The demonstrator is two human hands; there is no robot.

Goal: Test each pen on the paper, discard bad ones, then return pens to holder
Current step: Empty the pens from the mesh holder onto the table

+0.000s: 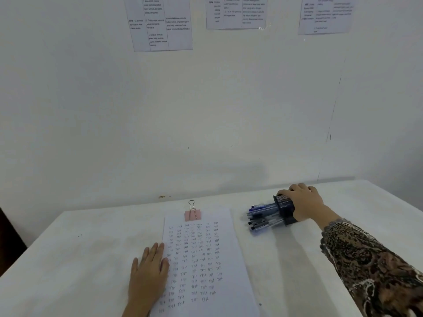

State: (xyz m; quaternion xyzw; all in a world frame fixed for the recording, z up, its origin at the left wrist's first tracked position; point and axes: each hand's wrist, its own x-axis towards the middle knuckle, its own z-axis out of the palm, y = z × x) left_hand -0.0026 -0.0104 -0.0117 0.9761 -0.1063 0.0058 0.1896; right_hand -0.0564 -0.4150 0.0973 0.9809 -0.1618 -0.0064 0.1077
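1. A white desk [68,259] was seen set against a white wall [206,110].
2. A sheet of paper [201,259] was laid lengthwise at the middle of the desk. It was covered in rows of small handwritten "Test" marks.
3. A pink binder clip [192,212] was clamped on the paper's far edge, with its wire handle pointed toward the wall.
4. The left hand [148,271] was laid flat and palm down, fingers straight and close together, with the fingers resting over the paper's left edge.
5. A dark mesh holder [285,207] was tipped on its side on the desk. It was placed right of the paper and apart from it, with its mouth turned toward the paper.
6. A bundle of pens [263,217] was seen sticking out of the holder's mouth, pointed left. They were too blurred to be counted.
7. The right hand [304,204] was wrapped round the holder's closed end, with the fingers curled over its far side.
8. The right forearm was covered by a brown patterned sleeve [370,266].
9. Three printed sheets [160,24] were stuck high on the wall, their text too small to be read.
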